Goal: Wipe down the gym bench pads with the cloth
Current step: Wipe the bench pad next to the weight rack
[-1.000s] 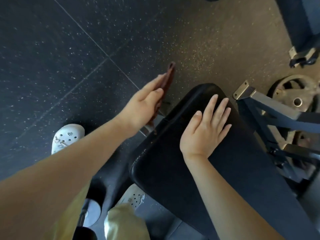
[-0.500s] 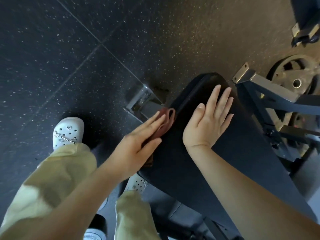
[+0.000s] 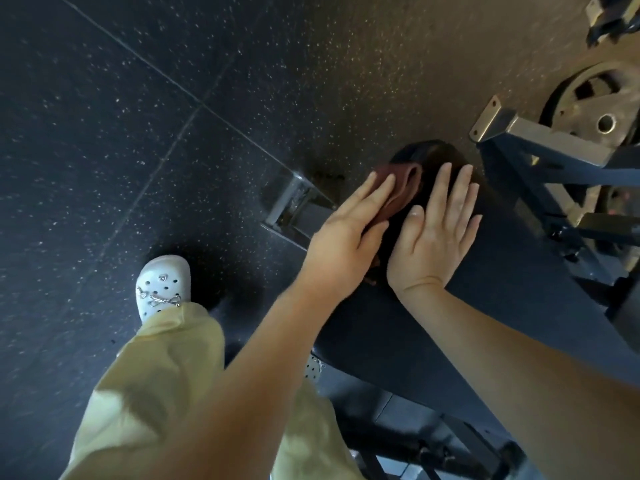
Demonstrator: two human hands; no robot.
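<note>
A black bench pad (image 3: pixel 512 289) runs from the middle of the view down to the lower right. A dark red cloth (image 3: pixel 403 183) lies on its far left edge near the pad's end. My left hand (image 3: pixel 346 233) presses the cloth against the pad's side with straight fingers. My right hand (image 3: pixel 434 237) rests flat on top of the pad just right of the cloth, fingers straight and spread. Part of the cloth is hidden under my left hand.
The bench's steel foot (image 3: pixel 294 206) sits on the dark speckled rubber floor (image 3: pixel 138 133) left of the pad. A blue frame (image 3: pixel 554 161) and a weight plate (image 3: pixel 595 112) stand at the right. My white clog (image 3: pixel 162 285) and yellow trousers (image 3: pixel 156 393) are below.
My left hand brought the cloth from the air beside the bench onto the pad's left edge, then slid it up toward the pad's far end. My right hand stayed flat on the pad.
</note>
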